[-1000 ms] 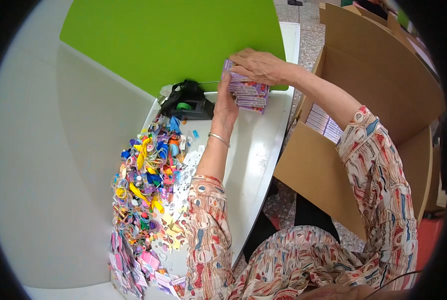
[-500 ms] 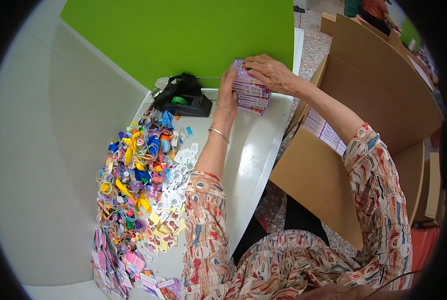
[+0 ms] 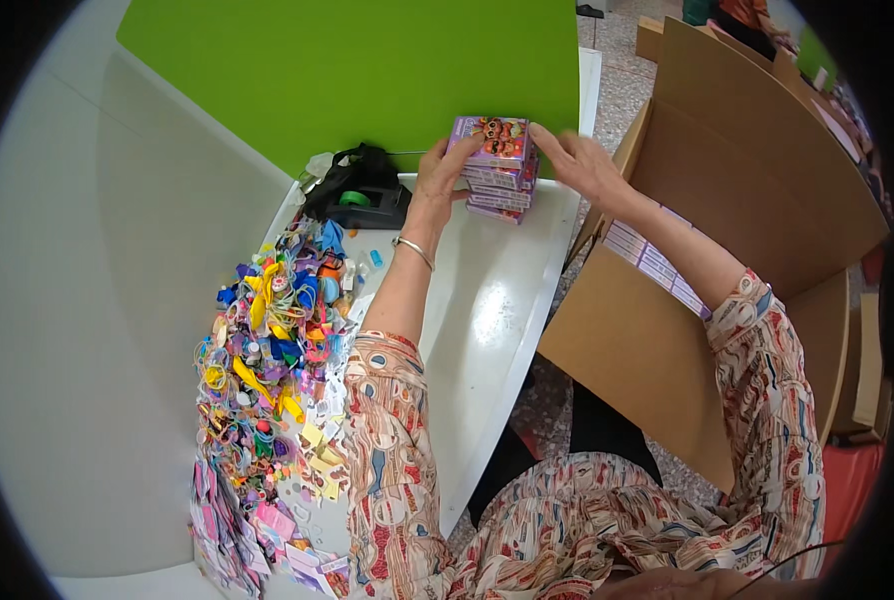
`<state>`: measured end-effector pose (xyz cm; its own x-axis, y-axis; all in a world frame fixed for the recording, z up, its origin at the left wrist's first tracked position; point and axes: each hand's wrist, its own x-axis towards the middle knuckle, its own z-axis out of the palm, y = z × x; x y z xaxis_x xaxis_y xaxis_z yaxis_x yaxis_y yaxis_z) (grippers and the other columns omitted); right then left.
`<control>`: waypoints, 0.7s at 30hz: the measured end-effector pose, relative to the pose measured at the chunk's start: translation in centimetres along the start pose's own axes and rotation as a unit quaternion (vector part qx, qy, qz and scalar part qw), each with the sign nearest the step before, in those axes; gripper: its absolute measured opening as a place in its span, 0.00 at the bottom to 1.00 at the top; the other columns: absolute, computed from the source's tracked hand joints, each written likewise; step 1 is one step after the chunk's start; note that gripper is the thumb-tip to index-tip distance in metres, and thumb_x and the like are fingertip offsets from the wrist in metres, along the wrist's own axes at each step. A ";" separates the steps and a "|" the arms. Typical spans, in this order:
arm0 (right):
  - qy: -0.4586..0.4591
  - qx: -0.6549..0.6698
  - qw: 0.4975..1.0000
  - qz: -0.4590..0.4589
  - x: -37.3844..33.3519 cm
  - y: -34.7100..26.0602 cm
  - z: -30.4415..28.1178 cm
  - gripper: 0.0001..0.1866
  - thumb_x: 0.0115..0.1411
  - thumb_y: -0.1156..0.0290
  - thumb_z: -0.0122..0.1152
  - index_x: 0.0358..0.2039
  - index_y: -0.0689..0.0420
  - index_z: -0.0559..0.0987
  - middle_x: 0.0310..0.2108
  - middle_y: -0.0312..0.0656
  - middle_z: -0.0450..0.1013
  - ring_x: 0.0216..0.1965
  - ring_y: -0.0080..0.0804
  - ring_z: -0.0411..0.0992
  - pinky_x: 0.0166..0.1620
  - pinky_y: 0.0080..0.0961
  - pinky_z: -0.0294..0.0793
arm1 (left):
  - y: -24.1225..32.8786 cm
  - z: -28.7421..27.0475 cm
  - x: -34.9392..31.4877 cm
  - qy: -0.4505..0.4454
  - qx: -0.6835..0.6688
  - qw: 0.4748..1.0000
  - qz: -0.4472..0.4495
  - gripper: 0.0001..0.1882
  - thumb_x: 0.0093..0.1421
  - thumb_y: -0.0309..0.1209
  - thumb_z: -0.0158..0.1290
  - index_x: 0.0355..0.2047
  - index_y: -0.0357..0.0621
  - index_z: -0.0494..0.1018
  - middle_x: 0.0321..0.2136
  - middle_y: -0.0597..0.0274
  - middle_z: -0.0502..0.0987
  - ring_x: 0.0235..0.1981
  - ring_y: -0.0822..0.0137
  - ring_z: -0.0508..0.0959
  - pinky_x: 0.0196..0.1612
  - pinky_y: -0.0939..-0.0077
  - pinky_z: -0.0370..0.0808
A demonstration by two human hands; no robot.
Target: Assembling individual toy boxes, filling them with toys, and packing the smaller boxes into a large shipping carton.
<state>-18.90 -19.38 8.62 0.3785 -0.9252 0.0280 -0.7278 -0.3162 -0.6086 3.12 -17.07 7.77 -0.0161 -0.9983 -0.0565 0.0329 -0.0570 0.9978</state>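
A stack of small purple printed boxes (image 3: 499,185) stands at the far end of the white table, against the green panel. The top box (image 3: 494,143) shows its picture face. My left hand (image 3: 439,183) grips the stack's left side, with a digit resting on the top box's edge. My right hand (image 3: 589,170) is by the right side of the top box, fingers apart and holding nothing; part of it is blurred. Next to my left hand sits a black tape dispenser (image 3: 370,208) with a green roll.
A heap of small colourful trinkets (image 3: 267,340) covers the table's left side, with paper slips (image 3: 322,450) and purple-pink flat packs (image 3: 227,530) nearer me. An open cardboard carton (image 3: 627,350) stands at right, with rows of purple boxes (image 3: 652,260) inside. Green panel (image 3: 347,70) borders the far side.
My right hand has come off the top of the stack and shifted right. My left hand has moved slightly left. The top box's picture face is now uncovered.
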 end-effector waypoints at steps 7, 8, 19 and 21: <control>-0.158 0.388 0.882 0.215 0.9 -0.5 2.1 0.68 0.35 0.12 0.34 0.69 0.48 0.43 0.63 0.57 0.51 0.58 0.54 0.58 0.61 0.44 0.56 | -0.4 -0.5 0.8 -0.017 -0.022 0.999 -0.044 0.47 0.45 0.57 0.59 0.59 0.40 0.59 0.56 0.50 0.64 0.60 0.52 0.61 0.56 0.38 0.57; -0.160 0.419 0.873 0.194 1.2 -0.6 2.9 0.69 0.35 0.12 0.33 0.69 0.48 0.41 0.65 0.60 0.47 0.61 0.58 0.52 0.62 0.51 0.47 | -0.3 -0.4 0.8 -0.014 -0.022 0.998 -0.055 0.49 0.44 0.57 0.59 0.60 0.40 0.58 0.57 0.50 0.63 0.61 0.51 0.59 0.56 0.37 0.55; -0.166 0.517 0.808 0.231 2.5 -1.9 3.7 0.68 0.34 0.11 0.24 0.68 0.47 0.47 0.68 0.54 0.45 0.66 0.62 0.42 0.61 0.68 0.32 | -0.4 -0.6 0.5 -0.013 -0.057 0.997 -0.043 0.39 0.48 0.53 0.61 0.57 0.50 0.64 0.55 0.57 0.62 0.57 0.54 0.59 0.58 0.37 0.53; -0.169 0.607 0.754 0.186 3.4 -1.0 4.4 0.66 0.34 0.11 0.22 0.66 0.47 0.57 0.64 0.52 0.55 0.63 0.54 0.53 0.59 0.67 0.44 | -0.3 0.0 0.5 -0.020 -0.059 0.997 -0.036 0.39 0.48 0.53 0.60 0.57 0.51 0.64 0.55 0.57 0.62 0.57 0.55 0.59 0.58 0.38 0.53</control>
<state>-14.45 -21.26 5.84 0.5512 -0.7312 -0.4019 0.1626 0.5666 -0.8078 3.15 -17.60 7.46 -0.0619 -0.9902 -0.1249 0.1481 -0.1328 0.9800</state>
